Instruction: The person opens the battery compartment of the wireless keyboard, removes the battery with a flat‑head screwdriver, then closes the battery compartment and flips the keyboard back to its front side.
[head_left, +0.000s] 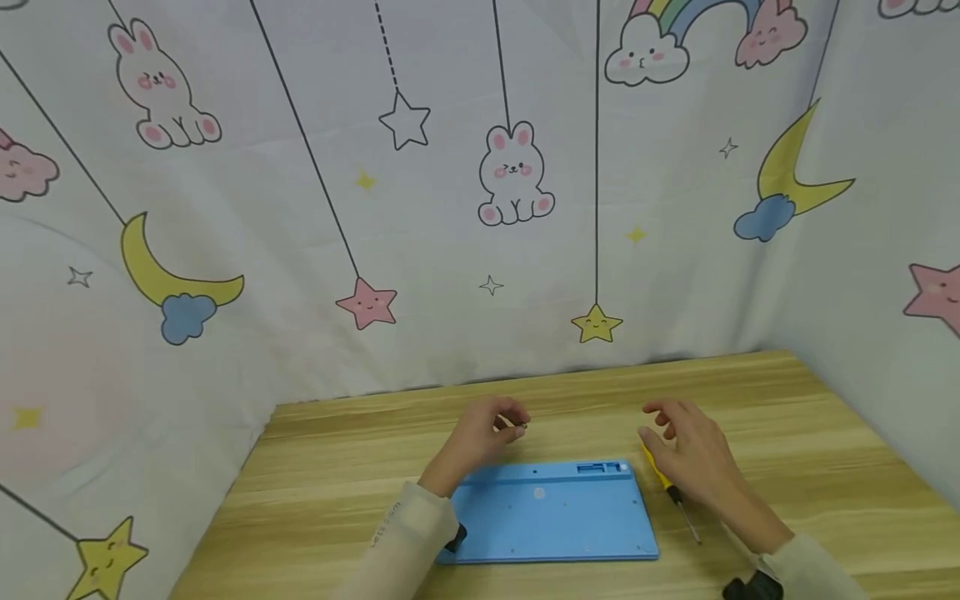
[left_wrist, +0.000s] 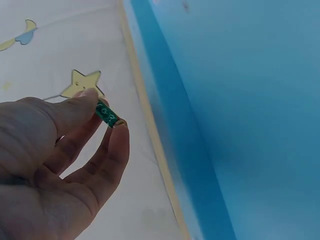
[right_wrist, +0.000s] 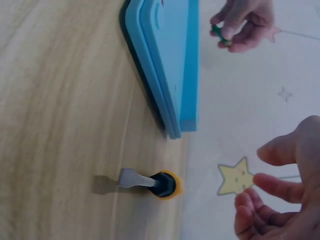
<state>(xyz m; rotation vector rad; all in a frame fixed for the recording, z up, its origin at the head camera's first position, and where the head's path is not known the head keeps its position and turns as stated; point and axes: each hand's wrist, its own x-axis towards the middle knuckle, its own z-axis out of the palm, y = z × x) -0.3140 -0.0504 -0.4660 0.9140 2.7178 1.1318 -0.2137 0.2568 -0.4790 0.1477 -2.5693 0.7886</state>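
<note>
My left hand is raised over the far edge of a light-blue keyboard, which lies with its underside up. Between thumb and fingertips it pinches a small green circuit board with pale marks on its face. Over to the right, my right hand hovers with loosely bent fingers and holds nothing. Below it lies a screwdriver with a yellow and black handle; its flat metal tip faces the right wrist camera. A small recessed slot shows near the keyboard's far right corner.
The wooden table carries the keyboard near its front. A white cloth printed with rabbits, stars and moons hangs behind the table and along its sides. Dark wrist cameras sit at both sleeves.
</note>
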